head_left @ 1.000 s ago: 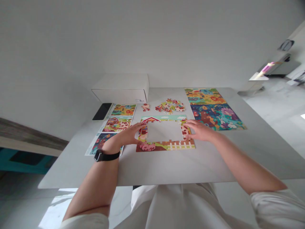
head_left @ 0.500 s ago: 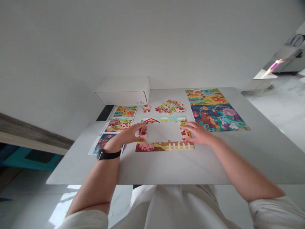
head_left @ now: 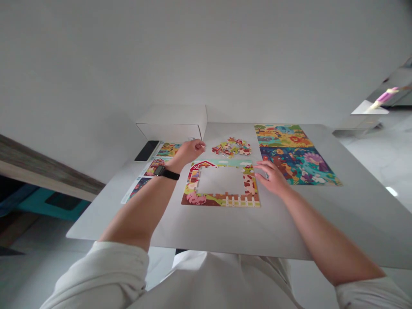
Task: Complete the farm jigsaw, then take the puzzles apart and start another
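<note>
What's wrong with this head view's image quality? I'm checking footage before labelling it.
Head view: wide-angle distortion bends the white table edges and stretches the right forearm near the bottom; a small glare spot shines on the floor at right; lighting is soft, with faint shadows; the puzzle pieces look too small and soft for fine detail.

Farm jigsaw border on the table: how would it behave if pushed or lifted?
The farm jigsaw border looks like thin card pieces joined only by interlocking tabs, so it is probably light and likely to sag or separate if lifted. On the smooth table, a push would probably slide or split it.
</note>
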The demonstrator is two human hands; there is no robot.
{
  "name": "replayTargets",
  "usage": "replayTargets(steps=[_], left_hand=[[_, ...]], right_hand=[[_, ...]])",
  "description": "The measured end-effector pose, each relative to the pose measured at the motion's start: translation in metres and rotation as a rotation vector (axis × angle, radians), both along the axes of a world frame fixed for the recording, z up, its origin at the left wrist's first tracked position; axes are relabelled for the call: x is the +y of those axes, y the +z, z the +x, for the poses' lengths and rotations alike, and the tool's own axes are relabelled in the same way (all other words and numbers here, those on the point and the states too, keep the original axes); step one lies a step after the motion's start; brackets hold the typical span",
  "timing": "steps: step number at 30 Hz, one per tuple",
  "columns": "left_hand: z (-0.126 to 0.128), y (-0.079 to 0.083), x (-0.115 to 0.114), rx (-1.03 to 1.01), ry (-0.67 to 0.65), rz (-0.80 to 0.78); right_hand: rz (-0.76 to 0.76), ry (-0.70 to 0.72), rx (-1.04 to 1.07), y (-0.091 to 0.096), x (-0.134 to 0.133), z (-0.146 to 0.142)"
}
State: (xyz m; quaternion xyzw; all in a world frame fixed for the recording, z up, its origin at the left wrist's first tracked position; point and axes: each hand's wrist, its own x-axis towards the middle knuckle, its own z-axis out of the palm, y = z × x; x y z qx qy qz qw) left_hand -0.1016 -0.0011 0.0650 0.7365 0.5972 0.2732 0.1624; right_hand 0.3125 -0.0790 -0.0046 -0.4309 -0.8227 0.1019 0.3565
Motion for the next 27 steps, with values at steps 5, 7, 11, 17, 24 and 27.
replayTargets(steps=[5,7,11,17,24,27], left_hand=[[0.029,-0.011,0.04,0.186,-0.014,-0.04],[0.037,-0.015,0.052,0.255,-0.025,-0.051],[0.048,-0.018,0.07,0.421,-0.035,-0.117],[0.056,-0.02,0.082,0.516,-0.065,-0.239],[0.051,-0.02,0.073,0.299,-0.038,-0.157],[0.041,-0.015,0.063,0.132,-0.052,-0.131]], right_hand=[[0.015,-0.014,0.054,-0.001,0.003,-0.001],[0.018,-0.013,0.06,-0.002,0.003,-0.001],[0.01,-0.004,0.061,-0.004,0.003,-0.001],[0.017,-0.003,0.061,-0.002,0.002,-0.003],[0.006,-0.012,0.066,0.001,0.001,-0.003],[0.0,-0.017,0.065,0.002,0.002,-0.002]])
